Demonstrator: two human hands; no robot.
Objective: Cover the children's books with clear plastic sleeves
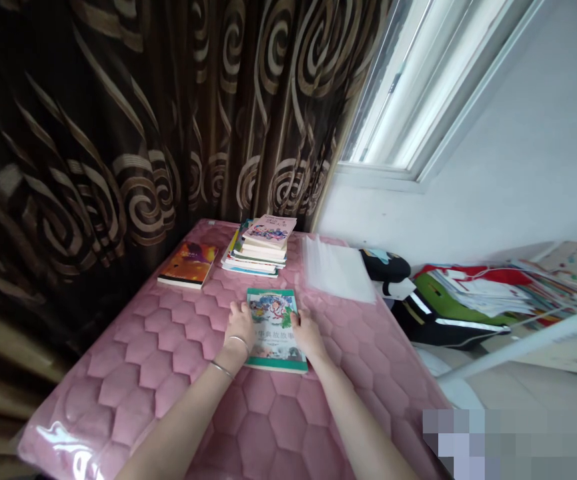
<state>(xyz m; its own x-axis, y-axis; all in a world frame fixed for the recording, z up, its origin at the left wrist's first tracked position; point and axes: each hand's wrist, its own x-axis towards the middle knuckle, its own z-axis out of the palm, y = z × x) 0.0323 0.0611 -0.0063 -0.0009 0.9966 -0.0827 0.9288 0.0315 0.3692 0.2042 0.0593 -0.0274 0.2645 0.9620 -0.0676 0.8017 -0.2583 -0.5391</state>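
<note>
A green-bordered book [273, 337] with a colourful illustrated cover lies flat on the pink quilted surface [178, 347]. My left hand [241, 327] grips its left edge, with two bangles on that wrist. On the opposite edge, my right hand [309, 333] has its fingers curled over the cover's side. Behind the book stands a stack of books [261, 253], topped by a pink-covered one [271, 229]. To the left rests a book with an orange and dark cover [188, 263], apart from both hands.
Clear plastic sleeves [338, 267] lie at the right back of the pink surface. Patterned brown curtains [208, 120] hang along the back and left. Beyond the right edge are a black bag [385, 265] and heaped papers and books [483, 290], beneath a window [408, 80].
</note>
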